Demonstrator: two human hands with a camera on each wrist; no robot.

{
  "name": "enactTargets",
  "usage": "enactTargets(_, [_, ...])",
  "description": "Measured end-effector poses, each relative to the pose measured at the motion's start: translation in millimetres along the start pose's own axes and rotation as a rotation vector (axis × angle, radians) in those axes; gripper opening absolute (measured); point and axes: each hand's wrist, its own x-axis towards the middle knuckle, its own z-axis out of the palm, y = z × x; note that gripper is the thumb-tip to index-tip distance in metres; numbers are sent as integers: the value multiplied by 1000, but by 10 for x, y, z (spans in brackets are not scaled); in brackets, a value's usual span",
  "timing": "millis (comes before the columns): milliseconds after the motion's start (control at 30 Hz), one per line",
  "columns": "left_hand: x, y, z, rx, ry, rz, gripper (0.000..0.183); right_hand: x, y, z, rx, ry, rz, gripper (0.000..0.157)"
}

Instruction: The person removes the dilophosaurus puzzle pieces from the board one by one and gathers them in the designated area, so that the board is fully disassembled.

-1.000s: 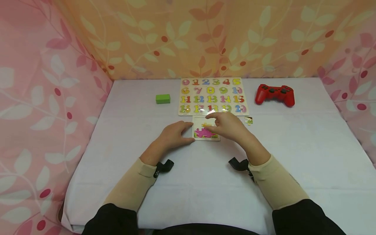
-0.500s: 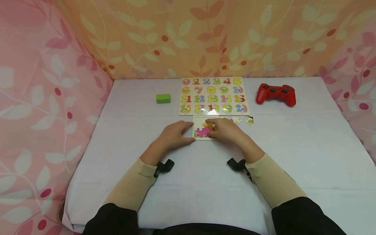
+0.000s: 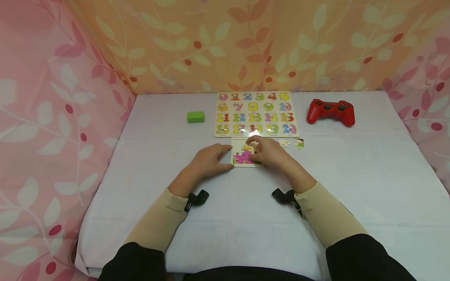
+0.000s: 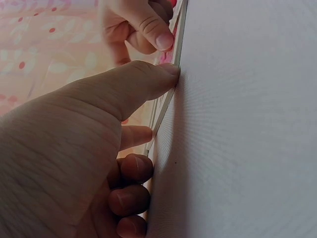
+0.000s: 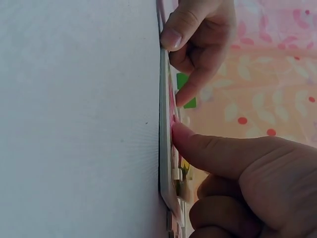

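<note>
A small framed jigsaw puzzle (image 3: 237,164) with pink and yellow pieces lies flat in front of the number board. My left hand (image 3: 209,160) holds its left side, index fingertip at the left edge and thumb at the near corner; the left wrist view shows the other fingers curled. Over the right half of the puzzle is my right hand (image 3: 272,151), its thumb tip (image 5: 182,134) on the pink part and its index finger bent toward the far side. I cannot tell whether it pinches a piece, since the hand covers that area.
A number board (image 3: 258,117) lies just beyond the puzzle. Loose jigsaw pieces (image 3: 299,143) are right of my right hand. A green block (image 3: 195,117) sits to the left and a red game controller (image 3: 331,112) to the right, on the white tablecloth (image 3: 225,226).
My right hand has drawn slightly left and nearer over the puzzle, uncovering another loose piece beside it, and its index finger has since lifted a little. My left hand keeps its place.
</note>
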Motion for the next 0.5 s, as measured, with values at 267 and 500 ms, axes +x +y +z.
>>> enactTargets(267, [3, -9, -5, -5, 8, 5, 72, -5, -35, -12, -79, 36, -42, 42])
enactTargets(500, [4, -11, 6, -4, 7, 8, 72, 17, 1, -2, -146, 30, -114, 40])
